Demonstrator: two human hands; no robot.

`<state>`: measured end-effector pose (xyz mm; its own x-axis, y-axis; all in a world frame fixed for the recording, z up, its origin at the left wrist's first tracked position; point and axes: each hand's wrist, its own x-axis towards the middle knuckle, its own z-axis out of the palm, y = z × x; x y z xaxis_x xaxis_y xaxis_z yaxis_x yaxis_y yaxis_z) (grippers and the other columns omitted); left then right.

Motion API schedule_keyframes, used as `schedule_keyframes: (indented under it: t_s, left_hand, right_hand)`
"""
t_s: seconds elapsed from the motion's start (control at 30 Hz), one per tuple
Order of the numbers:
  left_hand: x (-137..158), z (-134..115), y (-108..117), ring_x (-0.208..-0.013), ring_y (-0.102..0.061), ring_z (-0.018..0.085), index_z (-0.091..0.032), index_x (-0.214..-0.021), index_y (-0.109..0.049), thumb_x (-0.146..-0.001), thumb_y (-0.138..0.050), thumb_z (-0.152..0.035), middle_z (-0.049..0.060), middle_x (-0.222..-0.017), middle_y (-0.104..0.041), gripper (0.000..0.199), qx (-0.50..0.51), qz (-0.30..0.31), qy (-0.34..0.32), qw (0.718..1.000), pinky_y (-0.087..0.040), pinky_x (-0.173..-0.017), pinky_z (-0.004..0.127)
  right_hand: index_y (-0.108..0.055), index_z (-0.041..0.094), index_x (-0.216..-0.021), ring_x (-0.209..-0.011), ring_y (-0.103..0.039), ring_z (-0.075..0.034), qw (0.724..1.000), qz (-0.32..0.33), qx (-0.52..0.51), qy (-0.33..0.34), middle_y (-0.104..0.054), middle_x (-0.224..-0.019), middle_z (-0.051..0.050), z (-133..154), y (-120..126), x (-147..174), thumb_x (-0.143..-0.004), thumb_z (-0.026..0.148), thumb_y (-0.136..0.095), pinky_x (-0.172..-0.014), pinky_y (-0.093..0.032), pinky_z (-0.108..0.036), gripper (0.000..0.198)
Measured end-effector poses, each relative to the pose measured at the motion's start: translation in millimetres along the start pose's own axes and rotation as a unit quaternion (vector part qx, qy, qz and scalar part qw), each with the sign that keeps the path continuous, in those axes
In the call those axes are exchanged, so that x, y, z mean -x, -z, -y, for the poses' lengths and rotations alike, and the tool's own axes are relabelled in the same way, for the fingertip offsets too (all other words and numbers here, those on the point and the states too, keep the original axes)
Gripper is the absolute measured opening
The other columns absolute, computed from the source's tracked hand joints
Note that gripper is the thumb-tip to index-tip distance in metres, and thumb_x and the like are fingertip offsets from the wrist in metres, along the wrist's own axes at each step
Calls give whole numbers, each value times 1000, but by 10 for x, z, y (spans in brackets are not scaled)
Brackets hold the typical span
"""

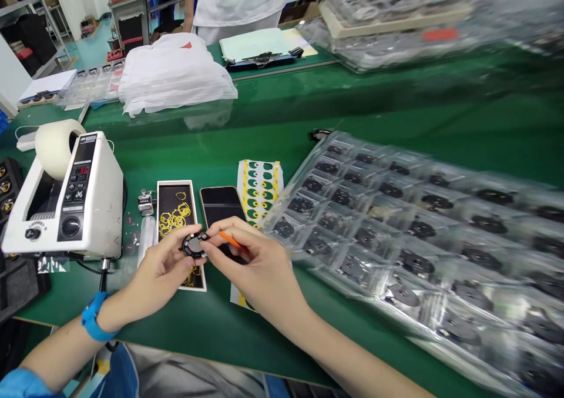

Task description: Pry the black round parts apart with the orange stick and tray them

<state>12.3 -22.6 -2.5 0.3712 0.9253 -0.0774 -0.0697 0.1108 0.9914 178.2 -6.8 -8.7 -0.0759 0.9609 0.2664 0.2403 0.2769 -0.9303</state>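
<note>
My left hand (158,271) pinches a small round black part (194,244) between thumb and fingers, just above a black tray of yellow rings (177,213). My right hand (259,266) holds a thin orange stick (229,239), whose tip points at the round part. Both hands meet over the green table (282,133), near its front edge. A dark phone (220,205) lies flat behind the hands. A strip of green and yellow stickers (259,187) lies beside the phone, partly under my right hand.
A white tape dispenser (73,201) stands at the left. Clear blister trays with several black round parts (418,227) fill the right side. Folded white bags (174,72) lie at the back. A person in white (240,1) stands behind the table by more trays (396,16).
</note>
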Motion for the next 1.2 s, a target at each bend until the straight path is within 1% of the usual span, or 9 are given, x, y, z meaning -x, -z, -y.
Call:
schedule_keyframes:
  t_s: [0.1,0.33,0.47,0.57,0.63,0.73,0.9,1.03,1.2]
  left_hand:
    - [1,13,-13,-94,-62,17,-23,-129,-56,-91,-57,-28,8,-106,-65,38,6,-6,1,1000,-52,-96,37]
    - [-25,48,-65,-77,-60,15,-20,-111,-64,-87,-63,-34,2,-77,-58,28,-2,-83,1,997,-56,-79,29]
    - [-44,19,-88,-64,-54,10,-18,-103,-66,-83,-67,-36,-1,-70,-55,27,-4,-116,8,993,-55,-68,22]
    - [-47,3,-83,-62,-52,9,-18,-101,-67,-80,-71,-40,-3,-66,-52,31,19,-123,18,992,-57,-68,23]
    - [-47,6,-75,-62,-52,9,-18,-100,-67,-78,-73,-44,-4,-64,-50,34,44,-122,20,991,-58,-69,24]
    - [-46,19,-69,-61,-53,9,-19,-98,-67,-77,-74,-46,-5,-62,-48,35,68,-121,18,990,-57,-65,21]
    - [-43,9,-83,-70,-63,12,-18,-98,-66,-78,-73,-45,1,-74,-64,35,68,-115,17,991,-59,-65,22]
    - [-44,-14,-99,-72,-66,15,-18,-99,-64,-79,-72,-45,2,-77,-67,34,66,-106,10,992,-62,-70,29]
    - [-38,4,-106,-73,-67,15,-18,-100,-65,-80,-70,-46,1,-77,-66,35,63,-107,10,992,-63,-72,31]
  right_hand:
    - [-59,19,-63,-56,-47,-10,1000,-8,16,15,-60,-77,-2,-2,-22,20,-82,18,-60,-47,-34,-23,18]
    - [-56,20,-71,-65,-58,-13,991,-22,86,96,-61,-79,-2,23,-76,61,-85,14,-57,-52,-43,-24,15]
    - [-54,20,-78,-74,-62,-16,968,-43,170,179,-62,-83,-5,-14,-118,86,-86,10,-55,-59,-47,-25,12]
    - [-50,21,-81,-73,-62,-17,949,-72,217,217,-61,-84,-5,-46,-117,96,-85,11,-56,-58,-47,-25,12]
    - [-49,21,-83,-71,-61,-16,955,-72,202,205,-60,-84,-4,-49,-102,88,-86,13,-58,-56,-45,-25,12]
    - [-54,21,-91,-72,-59,-15,982,-17,131,135,-59,-84,-3,-29,-76,60,-89,16,-57,-57,-45,-24,6]
    - [-57,21,-79,-65,-50,-13,996,58,46,40,-55,-81,-2,-2,-60,34,-90,17,-54,-52,-38,-24,12]
    - [-52,20,-76,-62,-45,-12,997,64,21,31,-53,-77,0,2,-73,32,-90,17,-52,-52,-35,-24,14]
    - [-46,21,-71,-58,-40,-11,997,67,7,40,-47,-71,2,13,-85,7,-89,17,-50,-51,-32,-23,19]
